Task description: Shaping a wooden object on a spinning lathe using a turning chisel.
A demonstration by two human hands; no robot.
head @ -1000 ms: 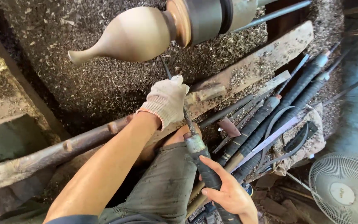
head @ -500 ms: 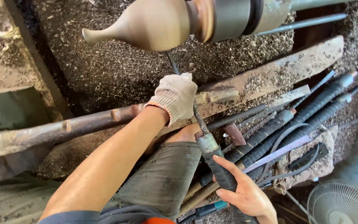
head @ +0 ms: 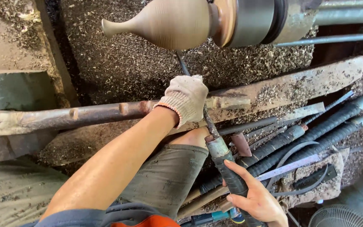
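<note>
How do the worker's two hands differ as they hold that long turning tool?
The left hand wears a knitted work glove; the right hand is bare. The left hand presses the tool's metal shaft against the wooden rest bar, near the vase-shaped workpiece; the right hand grips the wrapped handle lower down. Both hold the same tool.

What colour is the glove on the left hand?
Off-white knit with an orange cuff edge, on the left hand; the head view shows it.

One wooden vase (head: 164,23), two hands, one glove (head: 185,98), one fan (head: 345,216)
</note>
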